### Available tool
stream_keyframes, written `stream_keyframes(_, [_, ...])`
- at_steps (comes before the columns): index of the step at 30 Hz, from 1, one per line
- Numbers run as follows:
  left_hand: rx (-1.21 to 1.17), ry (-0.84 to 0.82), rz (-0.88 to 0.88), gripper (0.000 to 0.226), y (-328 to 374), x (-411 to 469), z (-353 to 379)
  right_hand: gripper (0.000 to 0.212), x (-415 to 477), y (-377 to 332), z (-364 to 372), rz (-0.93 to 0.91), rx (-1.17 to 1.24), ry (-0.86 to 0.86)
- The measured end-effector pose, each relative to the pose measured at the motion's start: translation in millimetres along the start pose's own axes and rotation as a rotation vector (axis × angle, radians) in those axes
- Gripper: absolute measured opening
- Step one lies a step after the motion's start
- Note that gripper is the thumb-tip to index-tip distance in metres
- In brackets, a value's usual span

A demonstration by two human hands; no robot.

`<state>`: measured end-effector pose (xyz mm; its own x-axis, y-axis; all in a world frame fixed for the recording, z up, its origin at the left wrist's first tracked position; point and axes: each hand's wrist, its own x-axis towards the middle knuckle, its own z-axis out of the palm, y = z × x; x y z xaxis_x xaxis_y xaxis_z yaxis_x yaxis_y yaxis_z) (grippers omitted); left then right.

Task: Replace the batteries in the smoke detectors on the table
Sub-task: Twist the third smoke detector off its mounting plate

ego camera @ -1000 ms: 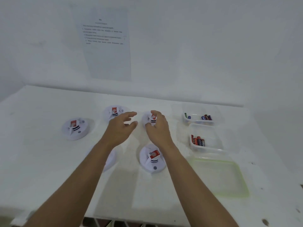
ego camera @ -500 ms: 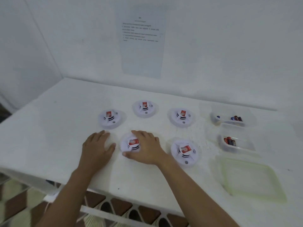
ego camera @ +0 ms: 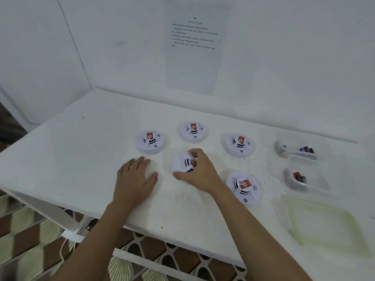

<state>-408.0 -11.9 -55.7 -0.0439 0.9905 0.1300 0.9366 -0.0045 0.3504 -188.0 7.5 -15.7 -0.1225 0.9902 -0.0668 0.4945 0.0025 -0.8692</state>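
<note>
Several white round smoke detectors with red labels lie on the white table [ego camera: 81,159]. My right hand [ego camera: 197,171] grips the front middle smoke detector [ego camera: 182,162], fingers and thumb curled round it, and the unit looks tilted and blurred. My left hand [ego camera: 135,178] rests flat on the table just left of it, fingers straight, holding nothing. Other detectors sit at back left [ego camera: 150,141], back middle [ego camera: 193,131], back right [ego camera: 239,144] and front right [ego camera: 243,187].
Two clear tubs with batteries stand at the right, one farther [ego camera: 298,151] and one nearer [ego camera: 304,179]. A clear lid with a green rim [ego camera: 324,224] lies in front of them. A printed sheet [ego camera: 194,47] hangs on the wall. The table's front edge is near my forearms.
Both hands came back from the back-row detector to the front middle one. My right hand has closed round it and tilted it; my left hand settled flat beside it. The view shifted left.
</note>
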Motion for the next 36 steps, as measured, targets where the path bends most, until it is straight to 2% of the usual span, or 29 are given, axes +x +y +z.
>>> stream_keyframes(3, [-0.119, -0.050, -0.065, 0.078, 1, 5, -6, 0.070, -4, -8, -8, 0.034, 0.389, 0.001])
stream_keyframes(5, [-0.226, -0.102, -0.062, 0.071, 9, 7, -15, 0.070, -5, -7, -10, 0.024, 0.599, -0.022])
stream_keyframes(9, [-0.492, -0.100, -0.036, 0.035, 47, 0, -35, 0.106, -10, -2, -11, 0.007, 0.932, -0.088])
stream_keyframes(12, [-0.918, -0.244, -0.153, 0.024, 74, -3, -47, 0.108, -15, -1, -11, 0.016, 0.952, -0.018])
stream_keyframes(15, [-1.328, -0.418, -0.240, 0.029, 89, -3, -49, 0.107, -17, 0, -14, -0.019, 0.885, -0.011])
stream_keyframes(18, [-1.509, -0.458, -0.265, 0.028, 98, -2, -47, 0.100, -20, -2, -20, -0.070, 0.782, -0.041])
stream_keyframes(22, [-1.555, -0.437, -0.238, 0.027, 98, 2, -45, 0.095, -23, -1, -38, -0.128, 0.682, -0.075])
stream_keyframes(26, [-1.482, -0.428, -0.159, 0.029, 99, 4, -44, 0.114, -24, -6, -60, -0.182, 0.501, -0.179])
stream_keyframes(28, [-1.435, -0.416, -0.098, 0.028, 100, 5, -43, 0.117, -22, -9, -71, -0.181, 0.442, -0.217])
stream_keyframes(36, [-1.300, -0.350, -0.010, 0.027, 104, 6, -44, 0.094, -24, -14, -88, -0.151, 0.321, -0.263])
